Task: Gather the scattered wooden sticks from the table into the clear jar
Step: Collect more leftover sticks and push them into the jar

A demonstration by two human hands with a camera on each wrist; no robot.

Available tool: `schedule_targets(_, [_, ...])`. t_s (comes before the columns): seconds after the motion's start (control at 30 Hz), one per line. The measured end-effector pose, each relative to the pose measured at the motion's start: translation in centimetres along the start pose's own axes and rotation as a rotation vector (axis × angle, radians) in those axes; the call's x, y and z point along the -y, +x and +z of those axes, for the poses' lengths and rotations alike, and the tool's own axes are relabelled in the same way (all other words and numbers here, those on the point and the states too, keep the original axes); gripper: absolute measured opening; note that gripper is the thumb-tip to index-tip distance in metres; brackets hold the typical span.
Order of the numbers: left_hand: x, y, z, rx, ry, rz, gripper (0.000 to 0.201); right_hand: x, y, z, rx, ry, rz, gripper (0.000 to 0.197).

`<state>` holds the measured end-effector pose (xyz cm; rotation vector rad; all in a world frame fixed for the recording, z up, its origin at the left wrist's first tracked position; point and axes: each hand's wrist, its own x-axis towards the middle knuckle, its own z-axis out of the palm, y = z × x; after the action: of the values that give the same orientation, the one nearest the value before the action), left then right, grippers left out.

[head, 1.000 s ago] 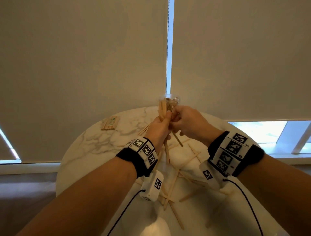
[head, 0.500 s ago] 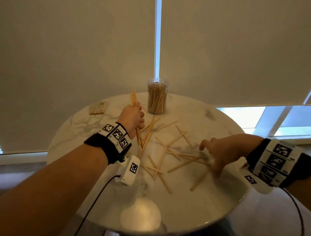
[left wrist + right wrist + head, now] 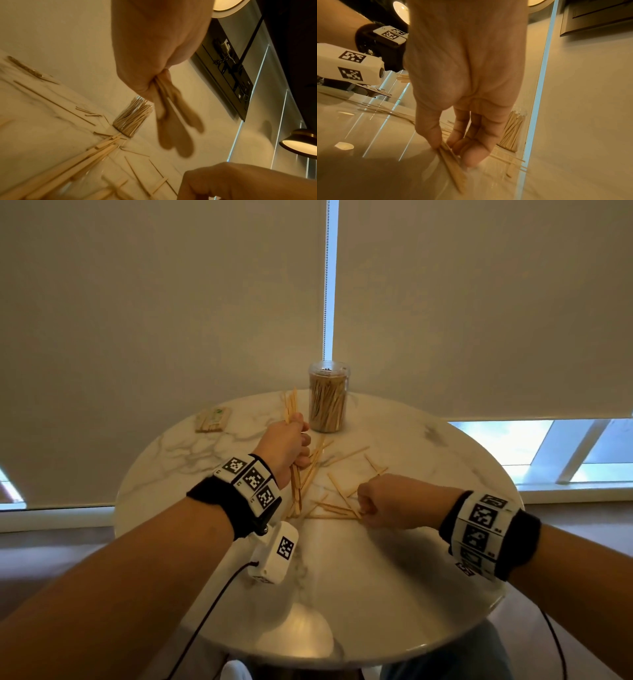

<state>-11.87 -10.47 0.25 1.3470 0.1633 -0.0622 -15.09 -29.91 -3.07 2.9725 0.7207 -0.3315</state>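
Several wooden sticks lie scattered on the table near the clear jar. My left hand clutches a bundle; my right hand pinches perhaps two. They're light, stiff, slippery: I'd grip mid-length.

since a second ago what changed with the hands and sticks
Both hands came away from the clear jar. The right hand dropped to the round marble table and now pinches scattered wooden sticks. The left hand still grips its stick bundle.
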Motion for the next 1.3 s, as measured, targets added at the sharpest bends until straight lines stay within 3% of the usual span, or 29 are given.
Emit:
schedule_targets(0.33, [0.5, 2.2, -0.2, -0.014, -0.054, -0.007, 0.031, -0.5, 0.8, -0.2, 0.005, -0.004, 0.018, 0.026])
schedule_targets(0.43, [0.4, 3.3, 0.0, -0.028, -0.117, -0.026, 0.033, -0.7, 1.1, -0.1, -0.011, -0.021, 0.039, 0.019])
schedule_targets(0.6, [-1.0, 5.1, 0.8, -0.018, -0.166, 0.0, 0.033, -2.3, 1.3, -2.3, -0.057, 0.259, 0.092, 0.015])
schedule_targets(0.8, [-2.5, 6.9, 2.1, 0.046, -0.087, 0.096, 0.028, -4.1, 1.4, -6.0, -0.334, 0.7, 0.084, 0.005])
schedule_targets(0.9, [-3.3, 7.1, 3.4, 0.108, -0.062, 0.162, 0.039, -4.2, 2.7, -7.5, -0.484, 0.811, 0.057, 0.005])
schedule_targets(1.07, [-4.0, 7.8, 5.1, 0.325, 0.029, 0.206, 0.057, -3.0, 6.1, -9.5, -0.645, 0.912, -0.039, 0.013])
schedule_targets(1.17, [-4.2, 8.6, 5.2, 0.292, 0.04, 0.236, 0.039, -2.3, 8.2, -10.4, -0.668, 0.884, -0.108, 0.005])
schedule_targets(1.3, [-4.9, 10.1, 4.1, 0.133, -0.054, 0.267, 0.04, -2.0, 10.4, -11.6, -0.698, 0.87, -0.095, 0.006])
